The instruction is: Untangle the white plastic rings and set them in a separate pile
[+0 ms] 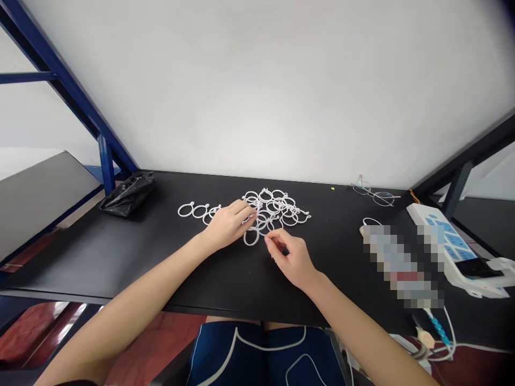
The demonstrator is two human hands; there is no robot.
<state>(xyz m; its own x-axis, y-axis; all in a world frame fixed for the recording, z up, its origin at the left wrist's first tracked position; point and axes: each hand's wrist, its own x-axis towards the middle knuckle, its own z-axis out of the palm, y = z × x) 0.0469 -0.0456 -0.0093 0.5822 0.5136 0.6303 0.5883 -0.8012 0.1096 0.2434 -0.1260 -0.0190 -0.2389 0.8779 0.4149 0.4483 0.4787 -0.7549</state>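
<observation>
A tangled heap of white curtain rings (287,206) with small eyelets lies on the black tabletop, in front of both hands. My left hand (229,222) reaches over the heap's left side, thumb and fingertips closed on a ring there; its fingers partly hide the contact. My right hand (292,257) is at the near edge of the heap, thumb and index finger pinched at the rim of a ring. Between the hands, one white ring (251,237) sits nearest to me. To the left, a short row of rings (185,209) runs partly under my left hand.
A crumpled black plastic bag (129,194) lies at the back left. Eyeglasses (372,194) rest at the back right. Further right are a white power strip (454,246) and a blurred-out phone-like object (398,265) with a cable. A white wall (257,96) rises behind the table.
</observation>
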